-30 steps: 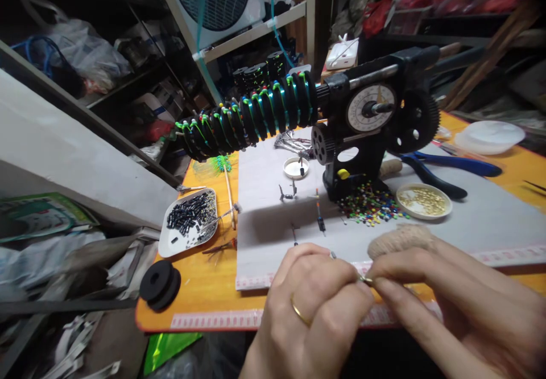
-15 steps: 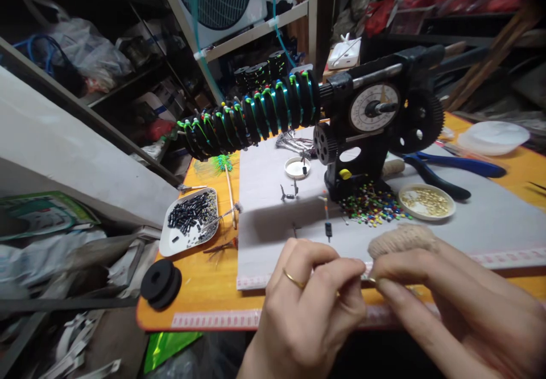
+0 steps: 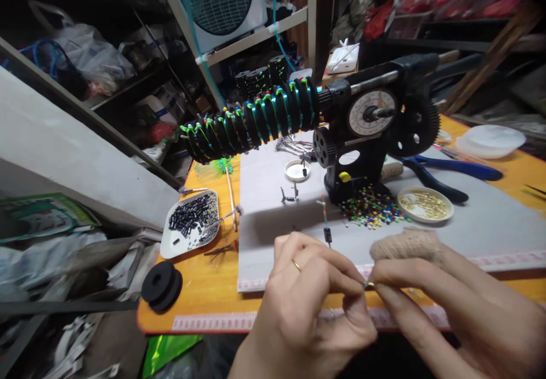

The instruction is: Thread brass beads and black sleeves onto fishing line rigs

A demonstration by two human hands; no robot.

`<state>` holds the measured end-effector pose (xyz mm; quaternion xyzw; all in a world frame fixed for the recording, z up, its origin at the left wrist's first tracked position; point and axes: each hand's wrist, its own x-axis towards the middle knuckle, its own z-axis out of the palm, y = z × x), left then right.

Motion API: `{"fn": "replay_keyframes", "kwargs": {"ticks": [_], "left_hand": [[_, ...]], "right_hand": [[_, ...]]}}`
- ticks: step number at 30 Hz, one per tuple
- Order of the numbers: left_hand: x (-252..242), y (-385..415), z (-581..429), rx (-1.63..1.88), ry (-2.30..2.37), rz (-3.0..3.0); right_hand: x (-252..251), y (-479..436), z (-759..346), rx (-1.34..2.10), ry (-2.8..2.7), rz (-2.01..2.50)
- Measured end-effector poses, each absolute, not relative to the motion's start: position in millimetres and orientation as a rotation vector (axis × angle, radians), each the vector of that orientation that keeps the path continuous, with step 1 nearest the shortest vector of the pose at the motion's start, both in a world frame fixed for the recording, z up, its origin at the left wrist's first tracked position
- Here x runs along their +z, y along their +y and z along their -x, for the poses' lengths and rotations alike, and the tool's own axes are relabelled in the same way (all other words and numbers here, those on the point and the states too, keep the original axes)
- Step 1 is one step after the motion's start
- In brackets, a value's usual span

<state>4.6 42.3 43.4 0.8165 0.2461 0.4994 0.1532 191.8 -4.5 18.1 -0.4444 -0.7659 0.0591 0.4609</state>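
Over the front edge of the table, my left hand [image 3: 318,305] and my right hand [image 3: 456,305] meet with pinched fingertips. A tiny shiny metal piece [image 3: 369,284] shows between them, gripped by the thumb and index finger of my right hand. My left hand is closed right beside it, a gold ring on one finger; what its fingertips hold is hidden. Beige wrapping [image 3: 405,246] covers a finger of my right hand. Just beyond the hands stands a small dark part on a thin stem [image 3: 327,234].
A black machine [image 3: 358,140] with a dial carries a row of black spools [image 3: 256,117] wound with green line. Nearby are loose colored beads [image 3: 371,208], a dish of gold bits [image 3: 426,204], blue-handled pliers [image 3: 464,168], a tray of black pieces [image 3: 168,249] and a black spool [image 3: 161,287].
My fingertips have shifted slightly, and the small metal piece between them shows more clearly. My left hand has turned a little; the camera view has moved slightly.
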Motion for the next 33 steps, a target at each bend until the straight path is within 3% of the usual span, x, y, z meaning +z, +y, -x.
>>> {"fn": "replay_keyframes", "kwargs": {"ticks": [17, 33], "left_hand": [[17.6, 24.9, -34.9, 1.664, 0.735, -1.372], [5.4, 21.9, -30.0, 1.732, 0.777, -1.409]], "right_hand": [[5.2, -9.1, -192.2, 0.366, -1.598, 1.142], [9.2, -3.1, -188.4, 0.193, -1.77, 1.038]]}}
